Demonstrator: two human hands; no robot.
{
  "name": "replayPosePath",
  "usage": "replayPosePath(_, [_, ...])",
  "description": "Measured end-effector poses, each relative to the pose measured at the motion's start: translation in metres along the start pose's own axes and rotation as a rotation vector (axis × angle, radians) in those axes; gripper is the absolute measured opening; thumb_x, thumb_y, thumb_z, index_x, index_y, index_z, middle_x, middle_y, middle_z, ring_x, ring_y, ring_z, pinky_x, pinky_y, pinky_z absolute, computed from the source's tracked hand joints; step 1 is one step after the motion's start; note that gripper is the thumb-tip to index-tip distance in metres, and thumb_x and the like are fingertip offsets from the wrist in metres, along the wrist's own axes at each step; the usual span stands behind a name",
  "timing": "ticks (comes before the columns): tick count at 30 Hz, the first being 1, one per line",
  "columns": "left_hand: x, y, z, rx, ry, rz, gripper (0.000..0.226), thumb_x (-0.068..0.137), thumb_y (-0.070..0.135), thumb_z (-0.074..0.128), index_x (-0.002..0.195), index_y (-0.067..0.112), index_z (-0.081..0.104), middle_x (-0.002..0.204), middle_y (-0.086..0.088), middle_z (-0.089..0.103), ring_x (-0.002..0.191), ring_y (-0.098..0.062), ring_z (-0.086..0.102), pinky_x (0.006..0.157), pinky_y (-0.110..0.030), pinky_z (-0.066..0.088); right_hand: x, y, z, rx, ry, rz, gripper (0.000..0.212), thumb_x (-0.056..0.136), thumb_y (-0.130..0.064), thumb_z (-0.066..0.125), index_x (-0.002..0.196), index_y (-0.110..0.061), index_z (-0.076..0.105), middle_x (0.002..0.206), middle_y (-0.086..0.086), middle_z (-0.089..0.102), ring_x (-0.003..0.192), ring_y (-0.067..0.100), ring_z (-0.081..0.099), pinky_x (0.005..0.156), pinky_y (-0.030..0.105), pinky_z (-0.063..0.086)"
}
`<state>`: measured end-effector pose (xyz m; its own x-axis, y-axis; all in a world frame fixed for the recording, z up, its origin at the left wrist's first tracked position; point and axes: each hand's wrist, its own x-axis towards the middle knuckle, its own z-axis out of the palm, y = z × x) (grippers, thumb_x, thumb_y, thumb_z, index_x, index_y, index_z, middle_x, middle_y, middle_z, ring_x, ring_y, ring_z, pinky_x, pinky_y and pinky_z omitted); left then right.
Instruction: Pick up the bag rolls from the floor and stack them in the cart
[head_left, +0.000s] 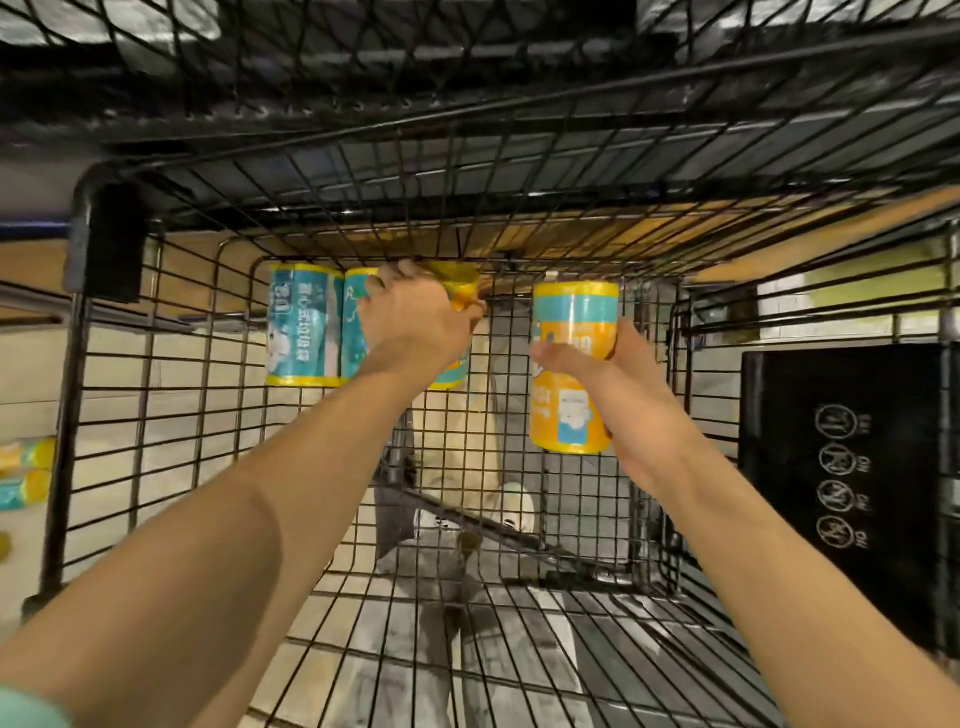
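I look down into a black wire cart (171, 395). Against its far wall stands a teal and yellow bag roll (298, 332), with a second teal roll (354, 332) next to it. My left hand (415, 322) grips a third roll (454, 291), mostly hidden behind the hand, beside those two. My right hand (602, 374) holds an orange and teal roll (571, 364) upright, a little to the right of the row and above the cart floor.
More rolls (26, 470) lie on the floor outside the cart at the left edge. A black panel with warning symbols (841, 467) hangs at the cart's right side. Tiled floor and someone's shoe (514, 506) show through the mesh bottom.
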<state>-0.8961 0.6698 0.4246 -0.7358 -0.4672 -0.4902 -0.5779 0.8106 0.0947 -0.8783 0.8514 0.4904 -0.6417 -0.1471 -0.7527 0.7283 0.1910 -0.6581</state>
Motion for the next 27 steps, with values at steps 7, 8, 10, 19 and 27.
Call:
replayPosePath(7, [0.008, -0.002, 0.007, 0.114, 0.116, 0.08, 0.101, 0.076, 0.076, 0.064, 0.139, 0.001, 0.04, 0.138, -0.018, 0.049, 0.131, -0.037, 0.042, 0.104, -0.048, 0.037, 0.011, 0.009, 0.005, -0.023, 0.027, 0.035, 0.057, 0.079, -0.023, 0.084, 0.126, -0.017, 0.052, 0.11, 0.007, 0.071, 0.095, 0.022, 0.073, 0.077, 0.039, 0.061])
replayPosePath(8, [0.008, -0.003, 0.009, 0.104, 0.138, 0.095, 0.1, 0.074, 0.076, 0.066, 0.136, 0.001, 0.042, 0.136, -0.018, 0.049, 0.129, -0.037, 0.044, 0.103, -0.048, 0.038, 0.012, 0.01, 0.006, -0.026, 0.032, 0.037, 0.057, 0.079, -0.023, 0.084, 0.126, -0.017, 0.052, 0.109, 0.007, 0.071, 0.094, 0.022, 0.073, 0.073, 0.036, 0.06])
replayPosePath(10, [0.006, -0.006, 0.012, 0.047, 0.159, 0.128, 0.097, 0.073, 0.074, 0.069, 0.133, 0.001, 0.044, 0.134, -0.018, 0.049, 0.128, -0.037, 0.045, 0.102, -0.049, 0.04, 0.015, 0.012, 0.01, -0.035, 0.044, 0.038, 0.057, 0.079, -0.023, 0.084, 0.126, -0.015, 0.053, 0.109, 0.007, 0.072, 0.092, 0.02, 0.073, 0.065, 0.03, 0.058])
replayPosePath(19, [0.009, -0.016, 0.017, -0.046, 0.177, 0.215, 0.079, 0.081, 0.06, 0.073, 0.133, 0.008, 0.043, 0.134, -0.018, 0.047, 0.125, -0.038, 0.05, 0.099, -0.048, 0.043, 0.024, 0.016, 0.018, -0.059, 0.044, 0.035, 0.058, 0.079, -0.025, 0.085, 0.127, -0.016, 0.053, 0.11, 0.007, 0.071, 0.094, 0.021, 0.072, 0.068, 0.032, 0.058])
replayPosePath(27, [0.014, -0.018, 0.012, 0.047, 0.134, 0.206, 0.08, 0.084, 0.067, 0.063, 0.137, 0.009, 0.047, 0.135, -0.019, 0.049, 0.126, -0.04, 0.048, 0.102, -0.049, 0.039, 0.027, 0.018, 0.019, -0.053, 0.047, 0.042, 0.056, 0.08, -0.023, 0.083, 0.125, -0.016, 0.051, 0.112, 0.009, 0.07, 0.095, 0.023, 0.071, 0.069, 0.033, 0.059])
